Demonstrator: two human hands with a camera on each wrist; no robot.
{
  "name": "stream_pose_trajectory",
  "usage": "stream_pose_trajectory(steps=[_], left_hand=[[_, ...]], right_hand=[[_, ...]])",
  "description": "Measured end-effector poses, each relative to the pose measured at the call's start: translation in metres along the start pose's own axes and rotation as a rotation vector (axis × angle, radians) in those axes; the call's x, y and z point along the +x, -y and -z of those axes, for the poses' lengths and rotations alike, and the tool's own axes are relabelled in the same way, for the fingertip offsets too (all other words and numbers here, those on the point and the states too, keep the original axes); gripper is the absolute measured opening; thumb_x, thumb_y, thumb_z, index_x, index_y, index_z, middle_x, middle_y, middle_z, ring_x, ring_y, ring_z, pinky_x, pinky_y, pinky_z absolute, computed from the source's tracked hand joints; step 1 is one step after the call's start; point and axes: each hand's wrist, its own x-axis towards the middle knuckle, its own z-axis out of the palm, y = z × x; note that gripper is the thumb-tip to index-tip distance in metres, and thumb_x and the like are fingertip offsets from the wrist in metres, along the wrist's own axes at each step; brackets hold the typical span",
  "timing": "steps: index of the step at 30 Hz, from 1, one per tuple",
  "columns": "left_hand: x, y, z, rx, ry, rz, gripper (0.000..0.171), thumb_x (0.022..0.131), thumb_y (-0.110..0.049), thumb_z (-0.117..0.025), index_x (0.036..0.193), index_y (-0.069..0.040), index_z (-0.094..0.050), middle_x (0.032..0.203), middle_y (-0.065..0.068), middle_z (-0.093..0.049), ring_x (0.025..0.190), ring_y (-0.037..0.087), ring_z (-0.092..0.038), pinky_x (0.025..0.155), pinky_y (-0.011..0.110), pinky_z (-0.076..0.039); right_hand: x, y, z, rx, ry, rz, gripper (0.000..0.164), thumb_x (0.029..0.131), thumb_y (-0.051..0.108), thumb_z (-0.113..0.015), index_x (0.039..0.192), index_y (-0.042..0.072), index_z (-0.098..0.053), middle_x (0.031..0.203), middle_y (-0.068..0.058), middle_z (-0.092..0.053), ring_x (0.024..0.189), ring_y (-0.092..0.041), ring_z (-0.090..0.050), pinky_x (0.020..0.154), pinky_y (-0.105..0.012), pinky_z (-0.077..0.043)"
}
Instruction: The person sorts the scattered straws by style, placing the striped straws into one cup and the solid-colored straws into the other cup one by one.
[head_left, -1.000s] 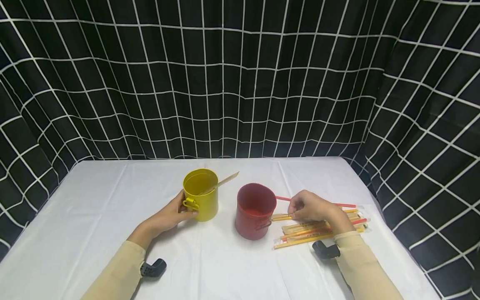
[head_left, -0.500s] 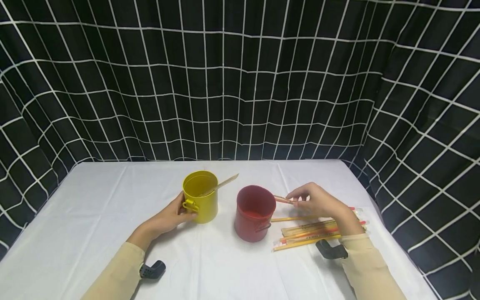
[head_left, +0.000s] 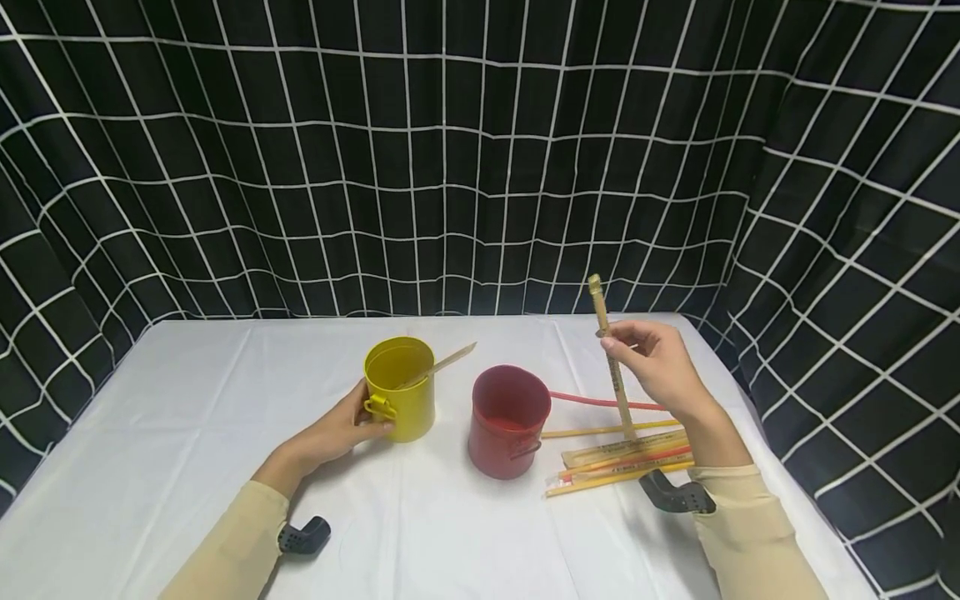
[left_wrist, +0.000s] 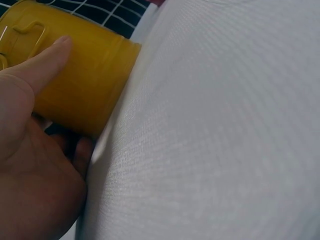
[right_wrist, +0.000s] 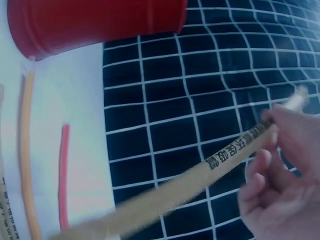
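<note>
The left hand [head_left: 330, 433] grips the yellow cup [head_left: 414, 415], thumb on the wall by its handle, fingers reaching behind. The cup stands upright on the white table [head_left: 450, 533], in from the left and far edges. A pale stick [head_left: 454, 356] leans over its rim and pokes out toward the red cup [head_left: 504, 454], which stands upright to the right, a gap of cloth between the two.

The right hand [head_left: 663, 367] pinches the wrapped straw [head_left: 616, 379] between thumb and fingertips. The straw tilts near upright, right of the red cup and apart from it; in the head view its top shows past the table's far edge, against the black curtain [head_left: 480, 167]. Its lower end shows over the pile [head_left: 615, 452]; whether they touch I cannot tell.

The pile lies right of the red cup. Beyond it a red straw [head_left: 592, 401] and a yellow straw [head_left: 577, 432] run toward that cup. White cloth spreads before both cups, between the sleeves [head_left: 232, 542].
</note>
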Motion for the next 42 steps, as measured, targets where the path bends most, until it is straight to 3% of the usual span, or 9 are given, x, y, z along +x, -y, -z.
stream_pose_trajectory(steps=[4, 6, 10, 13, 16, 27, 36, 42], left_hand=[[0.000, 0.000, 0.001, 0.004, -0.002, 0.003, 0.091, 0.095, -0.022, -0.070, 0.163, -0.015, -0.010, 0.168, 0.016, -0.021, 0.152, 0.041, -0.028, 0.127, 0.062, -0.017], [0.000, 0.000, 0.001, 0.003, -0.005, 0.007, 0.091, 0.095, -0.022, -0.070, 0.163, -0.015, -0.010, 0.168, 0.016, -0.021, 0.153, 0.040, -0.027, 0.127, 0.061, -0.016], [0.001, 0.002, 0.001, 0.001, -0.005, 0.006, 0.091, 0.094, -0.022, -0.071, 0.162, -0.016, -0.012, 0.169, 0.014, -0.021, 0.156, 0.039, -0.021, 0.128, 0.060, -0.015], [0.002, 0.003, 0.001, 0.004, -0.005, -0.003, 0.089, 0.094, -0.022, -0.071, 0.162, -0.015, -0.013, 0.168, 0.015, -0.023, 0.156, 0.040, -0.021, 0.128, 0.060, -0.015], [0.001, 0.003, 0.001, 0.006, -0.003, -0.009, 0.088, 0.095, -0.022, -0.070, 0.162, -0.014, -0.014, 0.167, 0.017, -0.024, 0.155, 0.041, -0.022, 0.127, 0.061, -0.015], [-0.001, -0.001, 0.000, 0.019, -0.007, 0.036, 0.085, 0.095, -0.025, -0.070, 0.161, -0.014, -0.016, 0.167, 0.015, -0.024, 0.156, 0.040, -0.020, 0.128, 0.061, -0.013], [-0.002, 0.000, 0.001, 0.017, -0.009, 0.040, 0.087, 0.095, -0.024, -0.070, 0.161, -0.015, -0.015, 0.168, 0.014, -0.022, 0.156, 0.040, -0.019, 0.128, 0.061, -0.013], [-0.001, -0.002, 0.001, -0.010, 0.001, 0.030, 0.087, 0.096, -0.022, -0.069, 0.161, -0.013, -0.014, 0.168, 0.016, -0.022, 0.156, 0.040, -0.021, 0.128, 0.059, -0.014]], right_hand=[[0.001, 0.004, 0.002, 0.133, -0.182, 0.055, 0.018, 0.098, 0.004, -0.063, 0.109, -0.010, -0.068, 0.094, 0.020, -0.069, 0.091, 0.002, -0.063, 0.084, -0.009, -0.051], [0.002, 0.008, 0.002, 0.243, -0.279, 0.068, 0.016, 0.097, 0.001, -0.063, 0.106, -0.011, -0.068, 0.092, 0.018, -0.071, 0.087, 0.001, -0.064, 0.080, -0.009, -0.050], [0.004, 0.017, 0.002, 0.506, -0.454, 0.092, 0.010, 0.094, -0.005, -0.063, 0.096, -0.001, -0.072, 0.088, 0.006, -0.073, 0.074, -0.006, -0.061, 0.067, -0.015, -0.050], [0.002, 0.026, 0.003, 0.677, -0.508, 0.132, 0.017, 0.094, -0.009, -0.061, 0.093, 0.003, -0.073, 0.086, 0.001, -0.073, 0.069, -0.010, -0.060, 0.063, -0.018, -0.051], [0.000, 0.035, 0.004, 0.828, -0.505, 0.174, 0.018, 0.094, -0.012, -0.059, 0.092, 0.001, -0.072, 0.085, -0.003, -0.072, 0.067, -0.012, -0.062, 0.063, -0.019, -0.052], [-0.013, 0.066, 0.008, 1.095, -0.355, 0.338, 0.017, 0.094, -0.018, -0.053, 0.098, -0.009, -0.067, 0.087, -0.011, -0.071, 0.077, -0.017, -0.066, 0.068, -0.024, -0.059], [-0.022, 0.086, -0.005, 1.101, -0.243, 0.383, 0.019, 0.094, -0.019, -0.052, 0.093, -0.006, -0.065, 0.088, -0.010, -0.070, 0.083, -0.019, -0.069, 0.070, -0.025, -0.060], [-0.026, 0.095, -0.018, 0.969, -0.232, 0.385, 0.020, 0.093, -0.019, -0.054, 0.095, -0.004, -0.067, 0.088, -0.007, -0.071, 0.083, -0.016, -0.068, 0.071, -0.023, -0.059]])
